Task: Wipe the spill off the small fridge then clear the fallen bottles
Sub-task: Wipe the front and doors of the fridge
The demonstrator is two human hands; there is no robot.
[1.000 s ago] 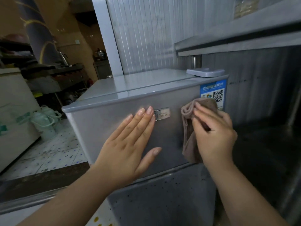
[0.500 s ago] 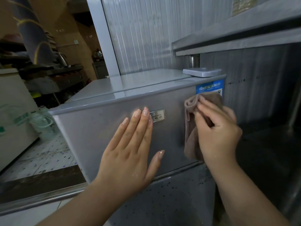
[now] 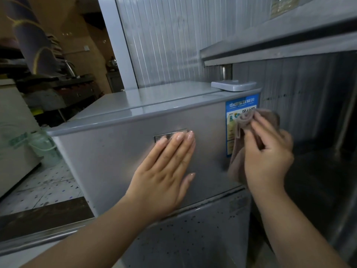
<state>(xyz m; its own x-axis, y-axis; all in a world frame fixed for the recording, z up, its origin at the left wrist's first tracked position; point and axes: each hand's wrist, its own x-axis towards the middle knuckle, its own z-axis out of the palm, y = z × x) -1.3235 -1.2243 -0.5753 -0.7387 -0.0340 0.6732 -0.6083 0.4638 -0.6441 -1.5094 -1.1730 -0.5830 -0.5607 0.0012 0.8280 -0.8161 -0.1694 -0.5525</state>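
A small silver fridge (image 3: 119,151) stands beside a ribbed metal wall (image 3: 170,39), its brushed door flecked with dark specks lower down. A person's right hand (image 3: 267,157) grips a bunched brown cloth (image 3: 236,161) against the door's right edge, fingers curled over the fabric, which covers part of a blue energy label (image 3: 234,107). The left hand (image 3: 164,171) lies flat on the door, fingers straight, tips overlapping a small metal nameplate (image 3: 166,135). A steel shelf (image 3: 270,45) juts overhead; pale jugs (image 3: 44,146) sit on the tiled floor at left.
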